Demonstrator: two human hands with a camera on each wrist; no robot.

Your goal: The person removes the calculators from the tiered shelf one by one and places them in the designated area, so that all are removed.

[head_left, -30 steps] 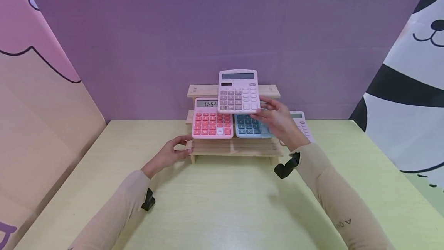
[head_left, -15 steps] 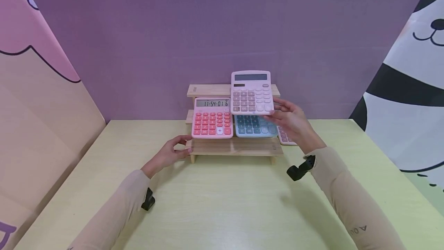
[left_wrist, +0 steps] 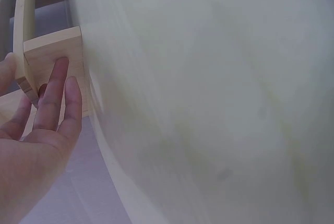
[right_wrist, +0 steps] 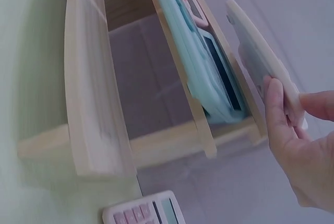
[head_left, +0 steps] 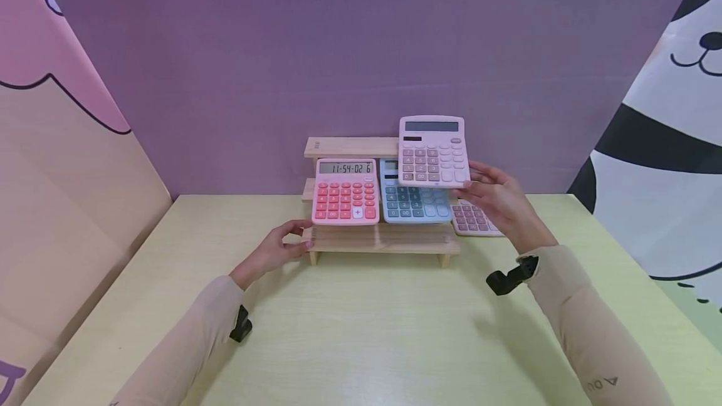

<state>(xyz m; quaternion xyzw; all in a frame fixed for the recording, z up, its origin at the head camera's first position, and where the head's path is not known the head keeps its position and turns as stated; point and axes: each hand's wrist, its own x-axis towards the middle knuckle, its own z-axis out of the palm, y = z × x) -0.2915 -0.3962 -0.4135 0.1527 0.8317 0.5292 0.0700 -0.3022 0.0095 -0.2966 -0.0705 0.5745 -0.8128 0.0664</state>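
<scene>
A pale pink calculator (head_left: pixel 433 152) is pinched at its lower right corner by my right hand (head_left: pixel 502 205), thumb on one face and fingers on the other in the right wrist view. It is raised in front of the top shelf's right end, overlapping the blue calculator (head_left: pixel 414 205). That blue one leans on the tiered wooden rack (head_left: pixel 389 240), beside a pink calculator (head_left: pixel 345 199) with coral keys and a lit display. My left hand (head_left: pixel 276 249) grips the left end of the rack's lowest board; in the left wrist view the fingers (left_wrist: pixel 52 98) reach the leg.
Another pale pink calculator (head_left: pixel 472 218) lies on the table (head_left: pixel 361 331) just right of the rack, partly hidden behind my right hand. A purple backdrop (head_left: pixel 361 49) stands behind the table. Printed panels flank both sides.
My right hand has carried the pale pink calculator rightward, uncovering the coral-keyed calculator's display and part of the blue one's top. My left hand has stayed on the rack.
</scene>
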